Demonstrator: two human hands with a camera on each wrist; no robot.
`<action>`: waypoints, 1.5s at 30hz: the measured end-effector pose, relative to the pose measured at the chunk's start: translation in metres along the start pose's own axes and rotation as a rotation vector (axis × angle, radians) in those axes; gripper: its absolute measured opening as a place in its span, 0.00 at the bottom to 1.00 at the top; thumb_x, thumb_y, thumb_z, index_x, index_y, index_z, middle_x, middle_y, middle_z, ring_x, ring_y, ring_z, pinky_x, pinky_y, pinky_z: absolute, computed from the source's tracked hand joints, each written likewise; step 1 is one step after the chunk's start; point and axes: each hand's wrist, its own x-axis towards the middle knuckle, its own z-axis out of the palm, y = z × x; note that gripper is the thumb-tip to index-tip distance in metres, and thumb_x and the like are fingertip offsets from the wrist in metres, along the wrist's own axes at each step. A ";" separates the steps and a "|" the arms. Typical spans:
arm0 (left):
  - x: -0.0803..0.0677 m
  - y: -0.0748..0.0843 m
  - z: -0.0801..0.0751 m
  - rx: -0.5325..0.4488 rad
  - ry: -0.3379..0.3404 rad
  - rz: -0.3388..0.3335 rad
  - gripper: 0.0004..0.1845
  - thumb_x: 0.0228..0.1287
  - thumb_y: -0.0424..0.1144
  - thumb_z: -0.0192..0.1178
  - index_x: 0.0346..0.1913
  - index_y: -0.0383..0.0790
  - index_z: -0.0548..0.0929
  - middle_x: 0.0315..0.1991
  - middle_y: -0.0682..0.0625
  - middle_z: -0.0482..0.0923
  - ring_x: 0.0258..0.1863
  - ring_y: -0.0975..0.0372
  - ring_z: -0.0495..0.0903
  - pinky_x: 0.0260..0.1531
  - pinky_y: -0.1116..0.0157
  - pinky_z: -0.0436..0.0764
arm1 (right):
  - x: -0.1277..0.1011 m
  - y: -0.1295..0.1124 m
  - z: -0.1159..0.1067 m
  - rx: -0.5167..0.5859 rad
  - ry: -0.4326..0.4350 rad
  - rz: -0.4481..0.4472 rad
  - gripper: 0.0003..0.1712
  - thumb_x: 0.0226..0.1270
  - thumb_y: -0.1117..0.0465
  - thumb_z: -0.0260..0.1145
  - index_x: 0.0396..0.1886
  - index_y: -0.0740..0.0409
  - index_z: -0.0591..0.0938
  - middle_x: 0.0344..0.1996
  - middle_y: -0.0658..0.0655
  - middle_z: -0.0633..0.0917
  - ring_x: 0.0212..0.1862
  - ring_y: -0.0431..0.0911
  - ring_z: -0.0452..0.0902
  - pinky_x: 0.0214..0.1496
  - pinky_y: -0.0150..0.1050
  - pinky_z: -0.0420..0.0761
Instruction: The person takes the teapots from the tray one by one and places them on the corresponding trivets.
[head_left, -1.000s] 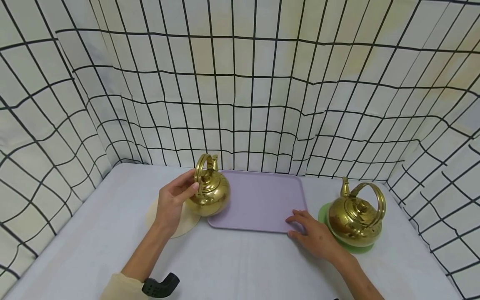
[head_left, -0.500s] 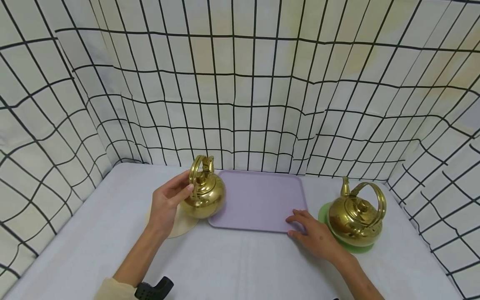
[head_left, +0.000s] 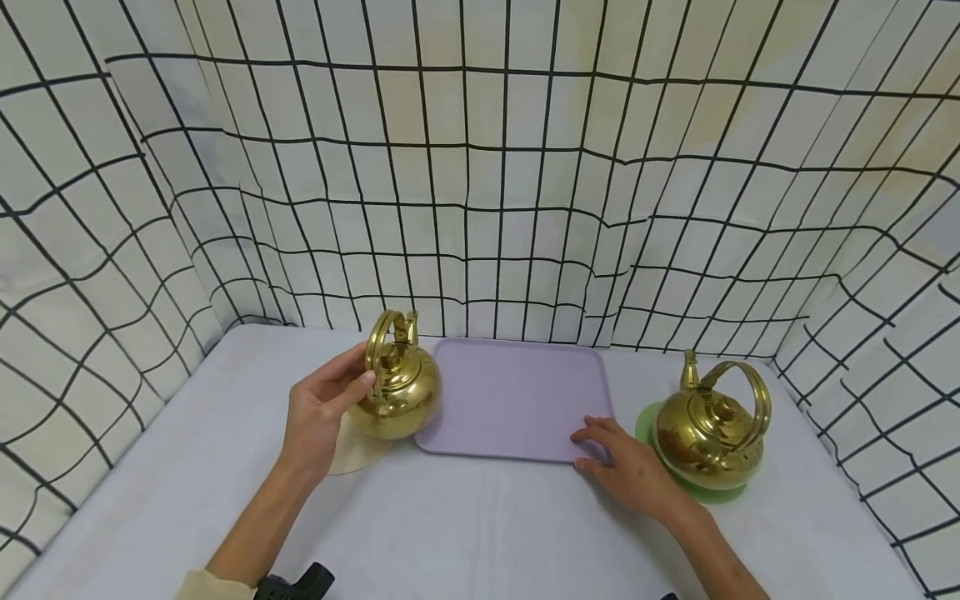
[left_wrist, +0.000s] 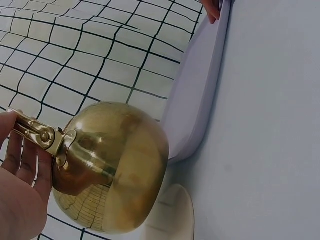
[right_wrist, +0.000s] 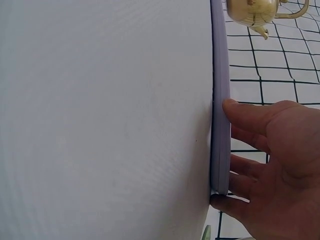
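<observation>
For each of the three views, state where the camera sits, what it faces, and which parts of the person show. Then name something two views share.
Head: looks down on the table; left hand holds a brass kettle, right hand rests on the purple tray.
Left wrist: beside the left hand, faces the kettle.
Right wrist: beside the right hand, faces the tray's edge.
Shared: tray and kettle show in all three.

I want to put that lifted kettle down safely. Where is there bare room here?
The lilac rectangular tray is bare but for the right hand on its near right corner. The white table is bare in front. It is crowded where the left hand holds the small brass kettle above the cream round coaster.
</observation>
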 end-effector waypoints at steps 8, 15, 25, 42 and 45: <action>0.001 -0.002 -0.006 0.011 0.014 -0.005 0.26 0.73 0.33 0.64 0.71 0.33 0.75 0.47 0.63 0.86 0.49 0.72 0.85 0.52 0.78 0.81 | 0.000 0.001 0.000 0.011 0.008 -0.005 0.17 0.72 0.54 0.71 0.58 0.45 0.84 0.73 0.63 0.76 0.75 0.66 0.69 0.74 0.65 0.72; 0.000 -0.003 -0.012 -0.012 0.035 -0.008 0.26 0.73 0.33 0.64 0.71 0.33 0.75 0.48 0.62 0.87 0.50 0.72 0.85 0.55 0.79 0.80 | 0.001 0.001 0.000 0.002 0.009 -0.004 0.17 0.71 0.54 0.71 0.58 0.45 0.85 0.73 0.61 0.76 0.75 0.65 0.70 0.73 0.64 0.73; -0.002 -0.003 -0.019 -0.027 0.056 -0.005 0.26 0.73 0.33 0.63 0.72 0.34 0.75 0.50 0.63 0.87 0.52 0.72 0.84 0.58 0.79 0.77 | 0.001 0.001 -0.001 0.004 0.011 0.005 0.17 0.71 0.54 0.71 0.58 0.45 0.85 0.73 0.61 0.76 0.75 0.65 0.70 0.73 0.64 0.73; -0.006 -0.007 -0.034 -0.061 0.075 0.049 0.23 0.73 0.29 0.62 0.69 0.33 0.78 0.48 0.63 0.88 0.50 0.72 0.85 0.56 0.79 0.78 | 0.001 0.001 0.001 0.018 0.021 -0.009 0.17 0.71 0.55 0.71 0.57 0.45 0.85 0.73 0.61 0.76 0.75 0.64 0.70 0.75 0.64 0.71; -0.007 -0.008 -0.036 -0.067 0.083 0.046 0.23 0.72 0.29 0.62 0.69 0.33 0.78 0.48 0.63 0.88 0.50 0.72 0.85 0.56 0.79 0.78 | 0.001 0.001 0.002 0.014 0.019 -0.006 0.17 0.71 0.55 0.71 0.58 0.45 0.85 0.73 0.61 0.76 0.75 0.64 0.70 0.75 0.64 0.71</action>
